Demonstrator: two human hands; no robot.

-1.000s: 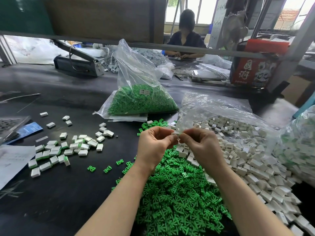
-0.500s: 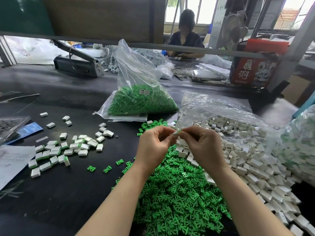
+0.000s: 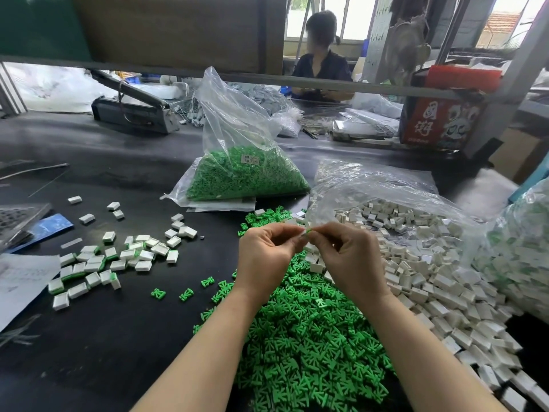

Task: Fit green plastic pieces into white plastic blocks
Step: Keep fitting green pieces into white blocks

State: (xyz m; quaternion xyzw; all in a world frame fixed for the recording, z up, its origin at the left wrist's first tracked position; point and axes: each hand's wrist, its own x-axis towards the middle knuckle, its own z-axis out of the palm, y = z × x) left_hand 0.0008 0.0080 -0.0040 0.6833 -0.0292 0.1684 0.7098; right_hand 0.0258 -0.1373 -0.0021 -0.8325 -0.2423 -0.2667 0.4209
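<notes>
The black surface [image 3: 98, 346] fills the view. Heaped on it from 3 to 5 o'clock is a spread of white blocks [image 3: 445, 281], spilling out of an open clear bag [image 3: 371, 185]. From the centre down to 6 o'clock lies a loose pile of green pieces [image 3: 303, 346]. At 12 o'clock a second clear bag of green pieces [image 3: 243, 173] stands upright. At 9 o'clock a scatter of finished blocks [image 3: 113, 257], white with green showing at the edges, lies well apart from the piles.

Above the green pile, just past centre, the left hand [image 3: 266, 257] and right hand [image 3: 347, 254] meet fingertip to fingertip. Each grip is closed to a pinch, fingers curled, and between them a green piece [image 3: 309, 231] shows beside a sliver of white; which hand has hold of which part cannot be told. A few stray green pieces [image 3: 184, 294] lie at 8 o'clock.
</notes>
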